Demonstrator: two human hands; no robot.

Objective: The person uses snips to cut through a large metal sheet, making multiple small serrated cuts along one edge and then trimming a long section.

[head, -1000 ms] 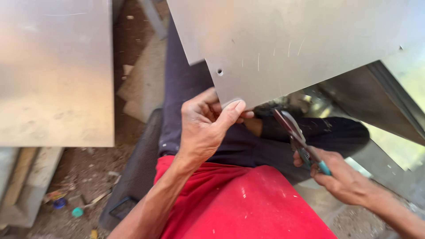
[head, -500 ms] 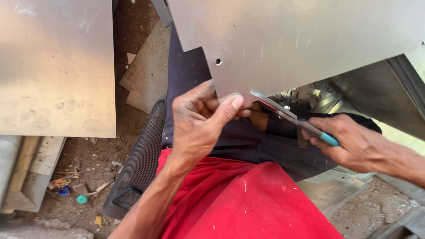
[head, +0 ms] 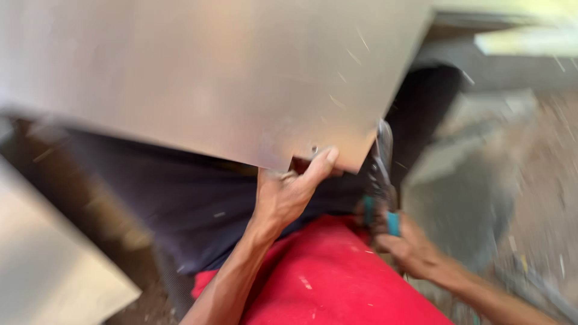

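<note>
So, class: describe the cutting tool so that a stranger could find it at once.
Start at the big grey metal sheet filling the top of the view and follow its lower edge to the right corner. There the right hand holds tin snips upright; their teal grips set them apart.

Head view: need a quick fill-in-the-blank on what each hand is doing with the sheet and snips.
1. The left hand grips the lower edge of the metal ____.
2. The right hand holds snips whose handles are ____ in colour.
3. The snips' blades point up at the sheet's ____ edge.
4. Under both hands lies a cloth coloured ____.

Missing words: sheet; teal; right; red
</note>
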